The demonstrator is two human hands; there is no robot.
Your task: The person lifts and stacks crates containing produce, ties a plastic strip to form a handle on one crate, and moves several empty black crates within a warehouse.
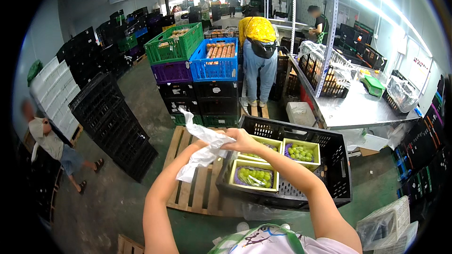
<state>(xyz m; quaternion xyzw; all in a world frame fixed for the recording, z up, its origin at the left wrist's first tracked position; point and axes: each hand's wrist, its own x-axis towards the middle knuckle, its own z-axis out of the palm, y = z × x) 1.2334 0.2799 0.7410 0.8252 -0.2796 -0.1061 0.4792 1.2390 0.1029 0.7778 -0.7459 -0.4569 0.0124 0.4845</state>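
Both my hands hold a crumpled white sheet (pixel 203 141), thin paper or plastic, above a wooden pallet (pixel 183 169) and left of a black plastic crate (pixel 310 201). My right hand (pixel 243 141) grips its right end near the crate's left corner. My left hand (pixel 201 144) is at its middle, the fingers partly hidden behind it. Inside the crate stand several light yellow boxes of green grapes: one in front (pixel 254 176), one at the right (pixel 302 151), and one behind, partly covered by my right wrist. Purple foam netting lines the boxes.
Beyond the pallet, stacked crates carry a green crate (pixel 174 44) and a blue crate (pixel 213 74) of packed fruit. A person in yellow (pixel 259 35) bends beside them. A metal table (pixel 339 113) stands right, leaning black crates (pixel 113 123) left; another person (pixel 49 141) is far left.
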